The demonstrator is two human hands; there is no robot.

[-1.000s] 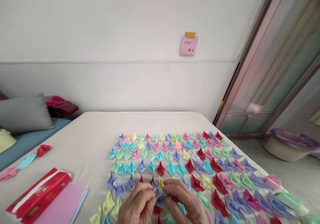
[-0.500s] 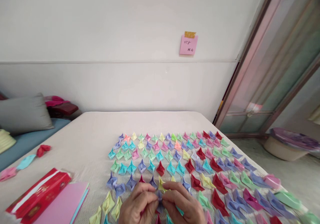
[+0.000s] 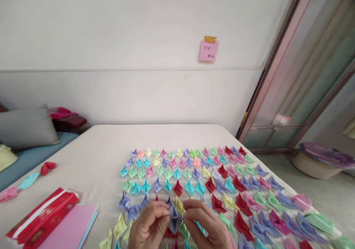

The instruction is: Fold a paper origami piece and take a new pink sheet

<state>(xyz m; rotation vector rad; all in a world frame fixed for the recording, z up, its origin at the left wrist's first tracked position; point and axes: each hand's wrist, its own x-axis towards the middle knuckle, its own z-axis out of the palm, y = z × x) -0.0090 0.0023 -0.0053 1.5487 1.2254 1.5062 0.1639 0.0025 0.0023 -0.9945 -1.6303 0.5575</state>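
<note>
Paper fold (image 3: pixel 175 219), lilac, pinched between both hands low in the frame, just above the rows of boats (image 3: pixel 194 175) on the bed (image 3: pixel 111 145). Left hand (image 3: pixel 148 226) closed narrow on the fold's left flap, thumb and forefinger tips meeting. Right hand (image 3: pixel 208 225) closed the same way on the right flap. Fold spread between them, point hanging down.

Judged very light, thin, stiff only along creases; soft elsewhere, easily crushed or torn at the seams. Not slippery, matte paper. Best held at the flap edges near the creases with fingertips only, light pressure, pulling evenly on both sides; squeezing the middle likely to flatten the shape.

Red packet (image 3: pixel 41 214) and pink sheets (image 3: pixel 70 228) at lower left, touching each other. Grey pillow (image 3: pixel 27 127) far left, well apart. Pink note (image 3: pixel 208 50) taped on the wall. Basin (image 3: pixel 321 162) on the floor at right.
</note>
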